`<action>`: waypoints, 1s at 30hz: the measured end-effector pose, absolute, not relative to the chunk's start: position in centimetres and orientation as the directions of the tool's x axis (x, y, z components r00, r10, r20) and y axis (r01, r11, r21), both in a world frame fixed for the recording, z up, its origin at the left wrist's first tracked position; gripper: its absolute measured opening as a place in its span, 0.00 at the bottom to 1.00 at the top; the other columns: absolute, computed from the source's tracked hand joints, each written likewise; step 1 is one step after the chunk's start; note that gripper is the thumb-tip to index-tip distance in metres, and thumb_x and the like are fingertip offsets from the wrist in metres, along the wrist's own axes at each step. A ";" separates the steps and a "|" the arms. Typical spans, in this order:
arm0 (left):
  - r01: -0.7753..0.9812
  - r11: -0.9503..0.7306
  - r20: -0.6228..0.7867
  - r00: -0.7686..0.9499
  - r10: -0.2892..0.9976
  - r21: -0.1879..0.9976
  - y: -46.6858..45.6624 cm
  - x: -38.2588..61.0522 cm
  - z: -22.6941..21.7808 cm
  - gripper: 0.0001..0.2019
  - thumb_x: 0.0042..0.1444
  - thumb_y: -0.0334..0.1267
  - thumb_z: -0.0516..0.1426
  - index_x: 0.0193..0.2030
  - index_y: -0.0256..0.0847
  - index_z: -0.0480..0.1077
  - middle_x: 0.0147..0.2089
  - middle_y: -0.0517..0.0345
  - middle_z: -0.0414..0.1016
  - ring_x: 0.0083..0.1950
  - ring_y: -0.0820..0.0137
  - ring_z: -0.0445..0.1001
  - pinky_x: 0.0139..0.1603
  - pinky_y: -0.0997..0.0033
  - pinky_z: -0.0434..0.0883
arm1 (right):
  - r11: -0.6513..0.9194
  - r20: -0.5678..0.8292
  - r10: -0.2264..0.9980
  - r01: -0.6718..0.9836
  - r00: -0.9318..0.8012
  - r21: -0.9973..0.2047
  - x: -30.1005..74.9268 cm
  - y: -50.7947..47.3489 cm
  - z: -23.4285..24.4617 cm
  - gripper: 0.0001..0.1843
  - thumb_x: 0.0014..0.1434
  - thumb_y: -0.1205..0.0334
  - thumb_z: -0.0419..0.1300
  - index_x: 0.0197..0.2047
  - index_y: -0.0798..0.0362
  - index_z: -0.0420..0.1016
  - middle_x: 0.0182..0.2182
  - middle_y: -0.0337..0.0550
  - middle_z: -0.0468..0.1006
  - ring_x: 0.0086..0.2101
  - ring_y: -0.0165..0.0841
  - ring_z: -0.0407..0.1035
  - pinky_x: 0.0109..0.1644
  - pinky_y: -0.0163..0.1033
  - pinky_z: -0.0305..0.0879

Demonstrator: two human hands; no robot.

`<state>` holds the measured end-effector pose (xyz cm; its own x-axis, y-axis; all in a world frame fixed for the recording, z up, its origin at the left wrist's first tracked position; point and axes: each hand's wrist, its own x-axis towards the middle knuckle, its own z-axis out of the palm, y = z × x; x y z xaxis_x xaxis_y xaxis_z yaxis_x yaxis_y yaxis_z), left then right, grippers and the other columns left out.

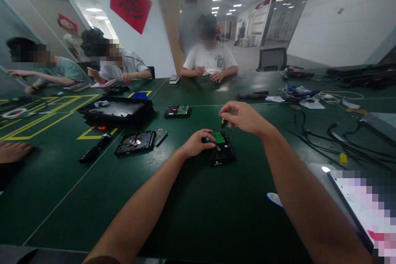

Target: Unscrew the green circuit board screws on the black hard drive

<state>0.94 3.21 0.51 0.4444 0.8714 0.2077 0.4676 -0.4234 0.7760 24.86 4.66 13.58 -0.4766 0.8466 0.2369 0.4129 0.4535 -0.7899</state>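
A black hard drive (pixel 221 156) with a green circuit board lies on the table in front of me. My left hand (pixel 198 143) grips its left side, with the thumb and fingers resting over the board. In a pinch, my right hand (pixel 239 116) holds a small yellow and black screwdriver (pixel 223 123) upright at the far end of the drive. Its tip is too small to make out. To the left lies another hard drive (pixel 135 142), underside up, with a loose circuit board (pixel 161 136) beside it. A third drive (pixel 177 111) sits farther back.
A black tray (pixel 116 109) stands at the left, near a black tool (pixel 95 148). Cables (pixel 321 136) and a tablet-like screen (pixel 361 206) lie at the right. Behind are a power screwdriver (pixel 252 95) and a cable bundle (pixel 298 90). Several people sit around the table.
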 end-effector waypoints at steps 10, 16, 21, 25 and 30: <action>0.472 -0.428 0.213 0.442 0.871 0.771 3.1 1.0 0.7 0.10 0.55 0.41 0.68 0.43 0.44 0.81 0.65 0.50 0.70 0.66 0.57 0.70 0.71 0.52 0.60 | 0.430 0.221 0.842 0.363 -0.493 -0.827 24.6 5.0 13.4 0.13 0.65 0.57 0.58 0.49 0.50 0.79 0.31 0.45 0.80 0.29 0.36 0.74 0.34 0.43 0.69; 0.473 -0.415 0.199 0.441 0.875 0.777 3.1 1.0 0.7 0.11 0.54 0.41 0.68 0.44 0.44 0.81 0.65 0.50 0.70 0.66 0.57 0.70 0.70 0.51 0.61 | 0.476 0.310 0.869 0.480 -0.386 -0.737 24.7 5.3 12.9 0.09 0.60 0.56 0.63 0.40 0.51 0.79 0.34 0.45 0.81 0.32 0.36 0.74 0.36 0.42 0.68; 0.481 -0.423 0.205 0.442 0.873 0.768 3.1 1.0 0.7 0.10 0.54 0.41 0.68 0.43 0.44 0.81 0.65 0.50 0.70 0.66 0.57 0.70 0.71 0.51 0.61 | 0.418 0.261 0.896 0.479 -0.360 -0.772 24.6 5.2 12.9 0.11 0.62 0.53 0.62 0.41 0.51 0.77 0.33 0.44 0.81 0.24 0.30 0.71 0.29 0.39 0.64; 0.467 -0.429 0.212 0.447 0.869 0.773 3.1 1.0 0.7 0.10 0.55 0.41 0.68 0.43 0.44 0.81 0.65 0.50 0.70 0.66 0.57 0.70 0.70 0.52 0.61 | 0.409 0.238 0.882 0.408 -0.407 -0.816 24.3 5.3 12.8 0.11 0.65 0.53 0.59 0.40 0.51 0.76 0.34 0.46 0.81 0.26 0.31 0.72 0.28 0.38 0.66; 0.476 -0.427 0.207 0.446 0.871 0.769 3.0 1.1 0.9 0.10 0.55 0.41 0.68 0.44 0.44 0.81 0.66 0.50 0.69 0.66 0.57 0.70 0.70 0.52 0.61 | 0.390 0.228 0.887 0.389 -0.401 -0.835 24.3 5.7 12.6 0.11 0.65 0.60 0.56 0.47 0.50 0.77 0.35 0.45 0.81 0.28 0.32 0.73 0.31 0.40 0.68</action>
<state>1.05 2.97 0.88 0.4464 0.8705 0.2071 0.4763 -0.4272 0.7685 24.29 5.68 12.63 -0.4007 0.8874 0.2279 0.3891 0.3900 -0.8346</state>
